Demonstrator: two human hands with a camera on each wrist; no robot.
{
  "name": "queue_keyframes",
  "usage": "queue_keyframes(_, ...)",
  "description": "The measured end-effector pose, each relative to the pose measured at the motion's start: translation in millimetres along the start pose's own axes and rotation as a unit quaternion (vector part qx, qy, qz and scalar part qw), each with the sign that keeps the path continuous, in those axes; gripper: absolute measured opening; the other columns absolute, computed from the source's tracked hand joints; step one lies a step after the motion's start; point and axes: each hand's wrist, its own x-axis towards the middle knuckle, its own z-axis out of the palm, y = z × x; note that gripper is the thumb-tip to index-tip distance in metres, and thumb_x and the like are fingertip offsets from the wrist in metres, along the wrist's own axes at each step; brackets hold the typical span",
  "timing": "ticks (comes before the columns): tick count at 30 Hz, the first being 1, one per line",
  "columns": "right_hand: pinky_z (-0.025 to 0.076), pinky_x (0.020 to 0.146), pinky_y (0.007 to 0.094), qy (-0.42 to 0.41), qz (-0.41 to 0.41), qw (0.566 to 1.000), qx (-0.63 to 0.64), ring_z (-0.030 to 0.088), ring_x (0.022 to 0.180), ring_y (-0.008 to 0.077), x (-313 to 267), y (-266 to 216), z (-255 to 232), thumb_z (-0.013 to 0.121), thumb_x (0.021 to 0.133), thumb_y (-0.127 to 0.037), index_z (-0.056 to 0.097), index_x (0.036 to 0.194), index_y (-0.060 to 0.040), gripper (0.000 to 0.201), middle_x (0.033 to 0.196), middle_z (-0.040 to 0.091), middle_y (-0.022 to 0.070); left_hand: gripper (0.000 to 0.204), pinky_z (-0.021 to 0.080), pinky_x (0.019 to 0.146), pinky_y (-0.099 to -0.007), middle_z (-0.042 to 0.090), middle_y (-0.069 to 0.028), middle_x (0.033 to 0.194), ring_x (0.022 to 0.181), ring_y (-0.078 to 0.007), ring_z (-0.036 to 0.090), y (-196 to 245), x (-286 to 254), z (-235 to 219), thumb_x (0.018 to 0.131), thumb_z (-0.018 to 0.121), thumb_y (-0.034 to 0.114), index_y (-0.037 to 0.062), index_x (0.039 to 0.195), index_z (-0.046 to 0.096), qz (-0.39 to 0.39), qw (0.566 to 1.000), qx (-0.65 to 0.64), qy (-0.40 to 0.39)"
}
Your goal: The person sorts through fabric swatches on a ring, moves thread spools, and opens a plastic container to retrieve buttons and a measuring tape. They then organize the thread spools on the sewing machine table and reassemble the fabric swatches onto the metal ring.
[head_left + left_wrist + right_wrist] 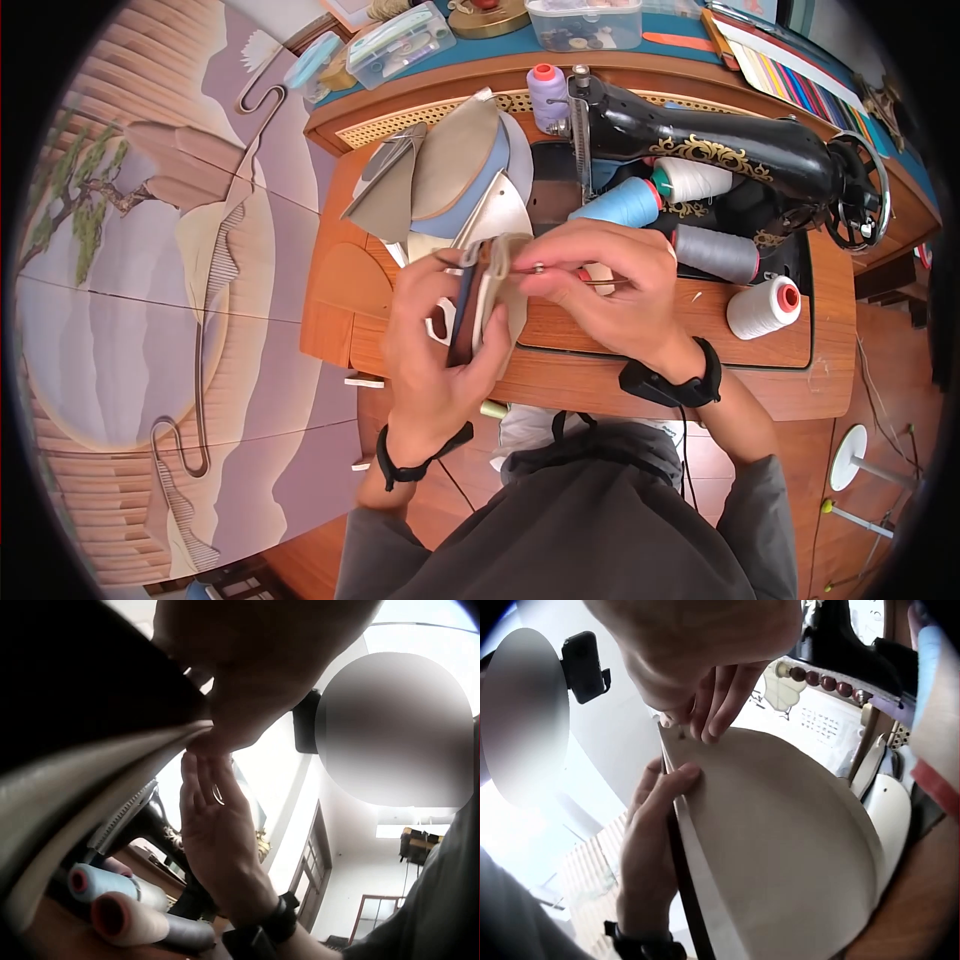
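My left hand (418,352) grips a stack of rounded, layered panels (493,290) in cream, brown and dark blue, held on edge above the table. In the right wrist view, the broad cream face of the outer panel (780,825) shows, with a small dark hole near its pointed corner. The left thumb lies over that face. At the same corner, the fingertips of my right hand (632,290) pinch a small, thin metal piece (540,268); a slim rod (603,282) shows beneath its fingers. I cannot tell what kind of tool this is.
Loose panels (455,165) in beige, blue and cream lie beyond the left hand. A black sewing machine (715,140) stands at the back right, with blue (620,203), grey (716,253) and white thread spools (763,307) near it. Clear plastic boxes (585,25) line the back shelf.
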Motion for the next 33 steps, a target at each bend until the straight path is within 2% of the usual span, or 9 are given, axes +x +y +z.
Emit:
queue_keyframes(2,0.055,0.066,0.0261,-0.015,0.003,0.999,0.030,0.069,0.074,0.0158,5,1,6,0.078,0.081,-0.001,0.072,0.094,0.0016,0.014,0.088,0.073,0.0118,0.058,0.045,0.059,-0.0253,0.057,-0.0155,0.116,0.083,-0.0166,0.059,0,-8,-2,0.076,0.083,0.009,0.0013,0.119,0.044,-0.096,0.988,-0.117,-0.010)
queue_keyframes(6,0.055,0.068,0.0263,-0.035,0.009,0.998,0.055,0.069,0.076,0.0151,12,1,8,0.077,0.083,-0.002,0.072,0.096,0.0030,0.015,0.090,0.073,0.0125,0.062,0.045,0.059,-0.0249,0.058,-0.0139,0.111,0.085,-0.0158,0.059,-15,-15,1,0.074,0.086,0.012,0.0018,0.119,0.045,-0.108,0.984,-0.137,-0.033)
queue_keyframes(9,0.057,0.067,0.0250,0.012,0.043,0.996,0.072,0.072,0.074,0.0135,17,4,5,0.076,0.086,-0.007,0.073,0.093,0.0010,0.011,0.083,0.074,0.0085,0.060,0.049,0.070,-0.0305,0.059,-0.0163,0.113,0.092,-0.0202,0.059,-31,-9,11,0.079,0.083,0.035,-0.0011,0.116,0.052,0.005,0.966,-0.257,-0.031)
queue_keyframes(10,0.056,0.068,0.0242,0.018,0.037,0.998,0.054,0.072,0.074,0.0123,20,5,0,0.075,0.086,-0.007,0.073,0.092,0.0018,0.011,0.084,0.074,0.0082,0.052,0.048,0.081,-0.0339,0.060,-0.0148,0.115,0.098,-0.0223,0.058,-34,-8,13,0.086,0.075,0.038,-0.0015,0.113,0.056,-0.113,0.924,-0.364,-0.019)
queue_keyframes(13,0.056,0.068,0.0238,0.021,0.085,0.996,0.022,0.072,0.074,0.0120,30,-8,-18,0.075,0.087,-0.008,0.073,0.092,0.0014,0.011,0.084,0.075,0.0080,0.040,0.046,0.089,-0.0358,0.060,-0.0140,0.116,0.103,-0.0270,0.058,-63,9,25,0.090,0.071,0.028,-0.0010,0.113,0.057,-0.244,0.934,-0.255,-0.058)
queue_keyframes(19,0.055,0.068,0.0220,0.035,0.076,0.995,0.061,0.068,0.072,0.0083,39,-7,-32,0.074,0.089,-0.010,0.073,0.094,0.0021,0.013,0.084,0.074,0.0065,0.038,0.043,0.097,-0.0397,0.058,-0.0174,0.119,0.111,-0.0368,0.053,-111,18,73,0.087,0.070,0.016,0.0008,0.119,0.058,-0.096,0.984,-0.013,-0.147)
queue_keyframes(27,0.054,0.067,0.0213,0.034,0.102,0.993,0.052,0.068,0.072,0.0078,39,-5,-33,0.075,0.089,-0.011,0.073,0.094,0.0018,0.014,0.083,0.074,0.0064,0.038,0.045,0.088,-0.0417,0.055,-0.0124,0.100,0.101,-0.0324,0.054,-111,29,91,0.080,0.073,0.003,0.0061,0.116,0.062,-0.108,0.985,-0.007,-0.131)
queue_keyframes(30,0.054,0.066,0.0210,0.028,0.115,0.992,0.050,0.068,0.073,0.0071,39,-3,-34,0.074,0.089,-0.012,0.073,0.094,0.0014,0.014,0.083,0.074,0.0061,0.031,0.046,0.083,-0.0408,0.056,-0.0112,0.100,0.096,-0.0313,0.055,-105,31,84,0.081,0.070,-0.001,0.0072,0.110,0.064,-0.189,0.972,-0.108,-0.083)
queue_keyframes(33,0.053,0.065,0.0205,0.035,0.121,0.991,0.049,0.067,0.071,0.0062,38,1,-31,0.074,0.090,-0.014,0.073,0.093,0.0010,0.015,0.083,0.074,0.0054,0.021,0.048,0.078,-0.0370,0.059,-0.0125,0.097,0.088,-0.0295,0.058,-108,27,72,0.085,0.067,-0.002,0.0056,0.104,0.064,-0.046,0.998,0.022,-0.043)
